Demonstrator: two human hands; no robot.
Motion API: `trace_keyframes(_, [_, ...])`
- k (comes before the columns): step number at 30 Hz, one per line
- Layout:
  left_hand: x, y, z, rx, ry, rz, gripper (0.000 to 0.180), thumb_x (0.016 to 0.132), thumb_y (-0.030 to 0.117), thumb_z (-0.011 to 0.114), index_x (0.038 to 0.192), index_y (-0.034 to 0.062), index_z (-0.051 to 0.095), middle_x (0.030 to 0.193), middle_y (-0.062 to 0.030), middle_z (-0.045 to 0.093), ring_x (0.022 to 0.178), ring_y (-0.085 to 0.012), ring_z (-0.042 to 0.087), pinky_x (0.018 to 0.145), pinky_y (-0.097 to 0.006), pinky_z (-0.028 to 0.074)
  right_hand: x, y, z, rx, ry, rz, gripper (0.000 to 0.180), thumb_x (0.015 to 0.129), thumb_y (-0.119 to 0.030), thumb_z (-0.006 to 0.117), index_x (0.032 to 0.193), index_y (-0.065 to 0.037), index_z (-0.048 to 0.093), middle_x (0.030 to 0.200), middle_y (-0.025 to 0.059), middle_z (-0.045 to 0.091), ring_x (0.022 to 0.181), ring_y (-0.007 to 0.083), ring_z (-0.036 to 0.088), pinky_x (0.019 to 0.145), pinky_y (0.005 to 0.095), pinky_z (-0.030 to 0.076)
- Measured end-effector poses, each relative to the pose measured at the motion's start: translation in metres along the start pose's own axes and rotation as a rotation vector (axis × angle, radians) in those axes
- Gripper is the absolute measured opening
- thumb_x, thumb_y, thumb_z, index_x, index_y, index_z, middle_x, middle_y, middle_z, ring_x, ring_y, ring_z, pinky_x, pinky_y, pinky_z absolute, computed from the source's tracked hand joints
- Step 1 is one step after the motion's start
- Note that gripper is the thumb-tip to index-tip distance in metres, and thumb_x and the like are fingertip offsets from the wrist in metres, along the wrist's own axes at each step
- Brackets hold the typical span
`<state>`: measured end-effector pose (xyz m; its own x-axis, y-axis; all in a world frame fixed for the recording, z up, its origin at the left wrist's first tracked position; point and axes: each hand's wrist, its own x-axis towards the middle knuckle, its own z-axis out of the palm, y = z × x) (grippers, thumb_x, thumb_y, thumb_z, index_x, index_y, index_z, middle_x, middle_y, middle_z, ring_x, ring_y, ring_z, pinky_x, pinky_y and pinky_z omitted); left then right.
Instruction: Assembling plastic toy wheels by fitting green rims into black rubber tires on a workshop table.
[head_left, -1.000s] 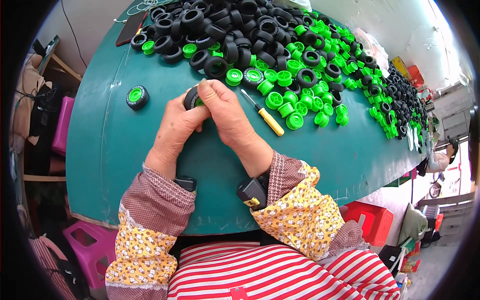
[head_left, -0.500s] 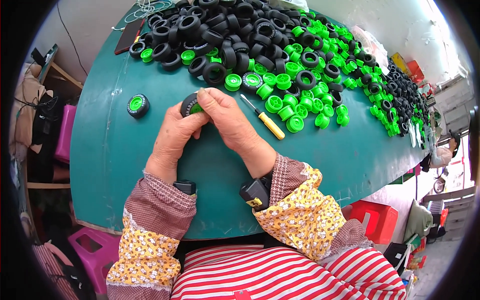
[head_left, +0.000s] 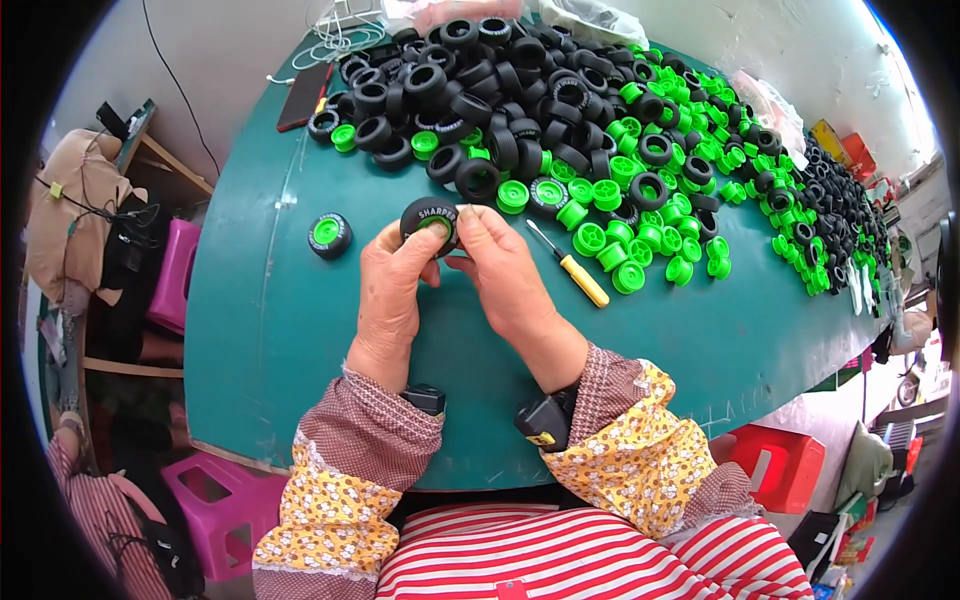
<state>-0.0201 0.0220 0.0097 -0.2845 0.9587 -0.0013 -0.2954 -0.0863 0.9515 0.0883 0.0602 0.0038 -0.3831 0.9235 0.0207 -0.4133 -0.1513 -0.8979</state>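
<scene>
Between my two hands is a toy wheel [head_left: 425,211], a black tyre with pale lettering around a green rim. My left hand [head_left: 388,295] grips it from the left, thumb pressed on the green hub. The fingers of my right hand [head_left: 507,277] close on the tyre's right edge, the thumb at its upper right. To the left, apart from my hands, another tyre fitted on a green rim [head_left: 327,232] lies on the table. A screwdriver [head_left: 570,265] with a yellow handle rests to the right of my right hand. My hands cover the wheel's underside.
A large heap of black tyres [head_left: 480,85] and green rims [head_left: 630,277] spreads over the far and right side of the green table [head_left: 290,380]. A dark flat object [head_left: 304,97] and white cables [head_left: 345,42] lie at the far left. Stools [head_left: 222,490] stand below the table edge.
My view has shifted, so the table and heap appear further right and lower. My right thumb has slid off the wheel's face to its edge, uncovering more of the tyre. Both hands still hold it.
</scene>
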Motion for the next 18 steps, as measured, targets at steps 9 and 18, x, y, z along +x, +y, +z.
trace_keyframes(9, [0.0,-0.006,0.011,0.024,-0.235,-0.129,0.024,0.077,0.021,0.064,0.09,0.0021,0.057,0.072,0.0,0.055,0.061,-0.0078,0.051,0.053,-0.019,0.04,0.003,-0.008,-0.014,-0.079,-0.144,-0.012,0.025,0.09,-0.025,0.047,0.097,-0.002,0.053,0.073,0.0015,0.053,0.052,0.0064,0.048,0.043,0.0198,0.04])
trace_keyframes(18, [-0.004,0.011,0.015,0.067,-0.25,-0.162,0.031,0.074,0.01,0.061,0.102,0.0003,0.055,0.074,-0.002,0.057,0.059,-0.0086,0.052,0.054,-0.021,0.044,0.004,-0.019,-0.017,0.009,-0.256,0.147,0.029,0.09,-0.03,0.045,0.093,-0.002,0.056,0.075,0.0018,0.055,0.055,0.0089,0.051,0.046,0.0208,0.041])
